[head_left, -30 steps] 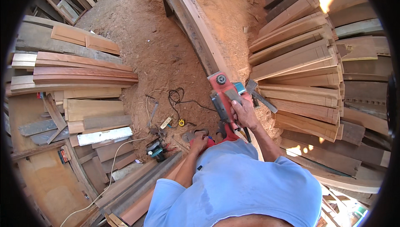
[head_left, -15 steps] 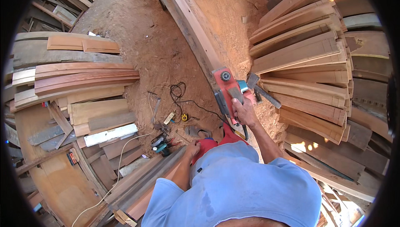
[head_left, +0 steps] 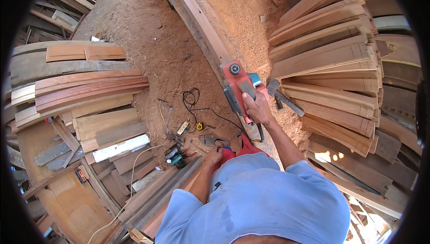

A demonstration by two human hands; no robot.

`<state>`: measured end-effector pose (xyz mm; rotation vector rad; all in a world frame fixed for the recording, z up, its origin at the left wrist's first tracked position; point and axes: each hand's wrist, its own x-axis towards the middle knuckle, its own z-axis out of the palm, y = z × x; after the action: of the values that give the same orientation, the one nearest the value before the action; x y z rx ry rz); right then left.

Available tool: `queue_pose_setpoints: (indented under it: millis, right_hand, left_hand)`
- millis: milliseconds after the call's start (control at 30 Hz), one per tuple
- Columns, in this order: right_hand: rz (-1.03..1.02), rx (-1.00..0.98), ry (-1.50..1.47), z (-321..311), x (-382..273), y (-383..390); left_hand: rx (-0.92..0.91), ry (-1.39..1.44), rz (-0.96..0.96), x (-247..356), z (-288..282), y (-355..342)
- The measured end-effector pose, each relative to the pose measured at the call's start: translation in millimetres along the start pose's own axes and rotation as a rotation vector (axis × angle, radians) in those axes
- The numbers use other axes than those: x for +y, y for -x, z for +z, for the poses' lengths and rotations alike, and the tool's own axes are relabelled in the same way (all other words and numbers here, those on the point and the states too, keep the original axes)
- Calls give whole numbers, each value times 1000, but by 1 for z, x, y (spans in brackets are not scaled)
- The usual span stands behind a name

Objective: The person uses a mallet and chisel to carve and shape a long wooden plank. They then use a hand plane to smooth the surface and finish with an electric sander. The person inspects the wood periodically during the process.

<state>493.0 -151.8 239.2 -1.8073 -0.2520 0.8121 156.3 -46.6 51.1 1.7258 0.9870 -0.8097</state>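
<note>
My right hand (head_left: 256, 106) is wrapped round the handle of a red electric planer (head_left: 234, 79) with a black knob at its front. The planer rests on a long narrow wooden board (head_left: 204, 22) that runs away toward the upper left. A black cord trails from the tool's rear. By my left thigh, against the red shorts (head_left: 227, 155), my left hand (head_left: 213, 156) is closed with its fingers curled; whatever it may hold is hidden. A hammer-like tool (head_left: 286, 100) lies just right of the planer.
Stacked planks stand at the right (head_left: 327, 60) and left (head_left: 89, 85). On the sawdust-covered ground lie a coiled black cable (head_left: 191, 97), a yellow tape measure (head_left: 199, 126) and a teal power tool (head_left: 175, 158). A white cord (head_left: 132, 177) crosses the lower-left boards.
My right hand and the planer have shifted a little forward and to the left along the board. My left hand has moved slightly and stays by the thigh.
</note>
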Motion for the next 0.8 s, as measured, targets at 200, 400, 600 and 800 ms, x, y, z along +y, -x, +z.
queue_pose_setpoints:
  millis: [200,400,600,800]
  right_hand:
    - [-6,16,14,5,-1,-16]
    - [-13,6,62,4,-9,-32]
    - [-136,70,-44,13,-20,-46]
    - [-53,2,11,10,-31,-63]
  left_hand:
    - [27,68,25,-3,4,-11]
    - [-6,67,-27,-8,-1,-14]
    - [-33,38,-73,-8,3,-16]
    - [-31,63,-24,-5,5,-21]
